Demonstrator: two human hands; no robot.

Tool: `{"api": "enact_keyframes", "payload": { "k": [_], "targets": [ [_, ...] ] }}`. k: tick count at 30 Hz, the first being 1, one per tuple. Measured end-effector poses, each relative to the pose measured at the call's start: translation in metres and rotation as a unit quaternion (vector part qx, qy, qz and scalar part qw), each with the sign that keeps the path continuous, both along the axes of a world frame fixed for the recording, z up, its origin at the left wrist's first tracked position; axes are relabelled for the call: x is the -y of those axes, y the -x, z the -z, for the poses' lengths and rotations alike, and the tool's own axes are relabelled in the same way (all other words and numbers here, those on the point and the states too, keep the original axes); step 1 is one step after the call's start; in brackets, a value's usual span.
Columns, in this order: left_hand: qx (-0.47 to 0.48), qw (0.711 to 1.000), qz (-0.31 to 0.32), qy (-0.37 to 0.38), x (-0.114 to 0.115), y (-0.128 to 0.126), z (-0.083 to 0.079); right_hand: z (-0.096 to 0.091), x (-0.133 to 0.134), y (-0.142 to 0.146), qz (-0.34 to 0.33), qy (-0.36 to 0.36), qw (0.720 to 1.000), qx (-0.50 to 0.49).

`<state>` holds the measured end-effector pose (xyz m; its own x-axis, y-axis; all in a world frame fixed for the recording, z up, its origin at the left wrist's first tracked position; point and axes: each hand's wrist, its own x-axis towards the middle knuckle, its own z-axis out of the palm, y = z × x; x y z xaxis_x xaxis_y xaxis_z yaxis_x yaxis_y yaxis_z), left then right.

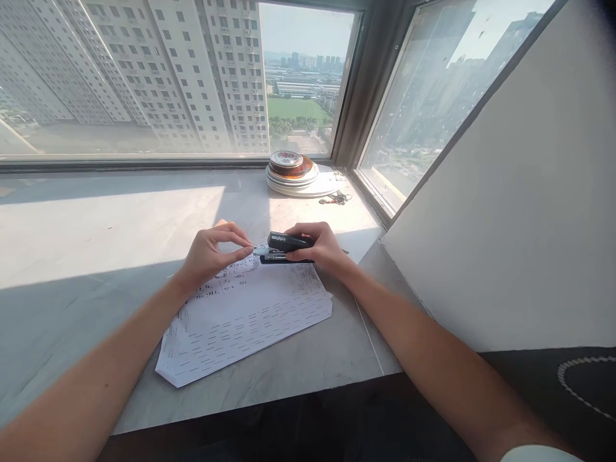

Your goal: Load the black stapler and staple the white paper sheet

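Note:
A black stapler (290, 242) is held above the paper by my right hand (321, 246), its fingers wrapped round the rear part. At its front end, a shiny metal piece (262, 251) shows between the upper and lower arms. My left hand (215, 252) pinches thumb and forefinger together at that metal tip; whether a small staple sits between them I cannot make out. Under both hands lies a sheet of white paper (250, 301), with handwriting near its top and rows of short dark dashes, apparently staples, along its lower part. Its lower left corner is cut or folded off.
A stack of plates and round lids (292, 183) stands on the pale stone sill (120, 256) near the window corner. Beside it lies a small dark keyring-like item (335, 199). A white wall (520, 224) slants along the right; the sill's front edge runs below the paper.

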<state>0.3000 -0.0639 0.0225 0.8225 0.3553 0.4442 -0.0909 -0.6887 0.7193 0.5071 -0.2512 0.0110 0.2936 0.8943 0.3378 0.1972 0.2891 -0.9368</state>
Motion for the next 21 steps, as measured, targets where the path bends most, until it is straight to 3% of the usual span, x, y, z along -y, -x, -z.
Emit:
{"api": "enact_keyframes", "payload": {
  "k": [21],
  "targets": [
    [-0.026,0.999,0.034,0.019,0.0078,-0.0021,0.0045,-0.0031,0.0017,0.0077,-0.027,0.018,0.999,0.007]
  ]
}}
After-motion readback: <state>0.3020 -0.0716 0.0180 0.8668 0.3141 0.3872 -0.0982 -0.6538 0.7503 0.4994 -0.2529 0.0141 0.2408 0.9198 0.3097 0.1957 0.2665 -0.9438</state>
